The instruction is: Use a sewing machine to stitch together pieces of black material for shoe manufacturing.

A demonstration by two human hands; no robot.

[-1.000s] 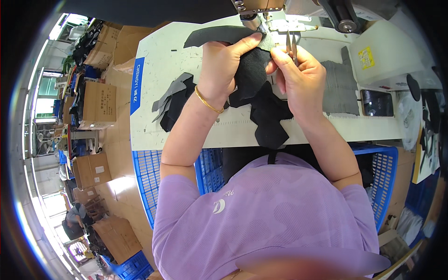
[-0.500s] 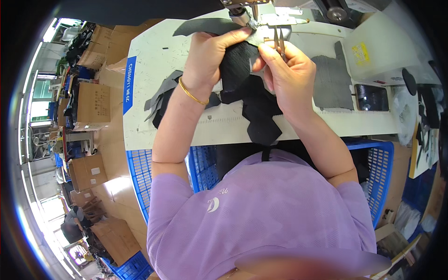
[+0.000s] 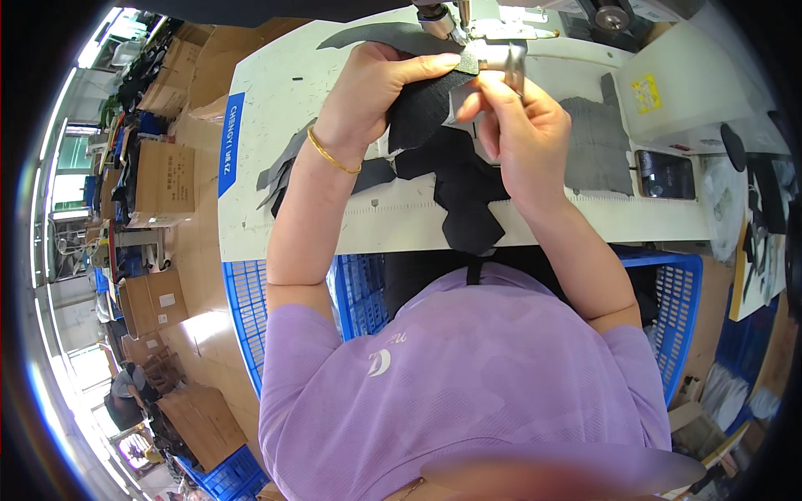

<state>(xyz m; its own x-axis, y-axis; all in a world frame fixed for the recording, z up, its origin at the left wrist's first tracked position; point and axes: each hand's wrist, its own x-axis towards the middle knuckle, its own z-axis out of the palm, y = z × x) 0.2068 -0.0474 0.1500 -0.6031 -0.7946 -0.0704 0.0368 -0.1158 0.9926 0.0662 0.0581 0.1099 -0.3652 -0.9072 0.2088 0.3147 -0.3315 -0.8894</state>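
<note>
1. Low on the bench (image 3: pixel 660 221), at centre frame, lie dark pieces (image 3: pixel 472 196); whether they join the cloth (image 3: pixel 418 108) above them cannot be told. Leaving them slack seems wise, since a tug could shift the work.
2. The right hand (image 3: pixel 530 138), right of upper centre, is curled around blurred snips (image 3: pixel 516 71) that point up the frame. Its thumb and forefinger meet near the cloth's right edge; contact is unclear. Turning the blades away should spare the cloth a nick.
3. The left hand (image 3: pixel 368 92), at upper centre, grasps the black cloth, thumb straight and pointing right along the upper edge. Light, even pressure should keep that edge flat without stretching it.
4. Beyond that hand, a grey strip (image 3: pixel 376 35) curves toward the upper left; smoothing it would help prevent a fold.
5. Farthest, at top centre, is the machine (image 3: pixel 439 21), near the left thumb's tip: care is due there.
</note>
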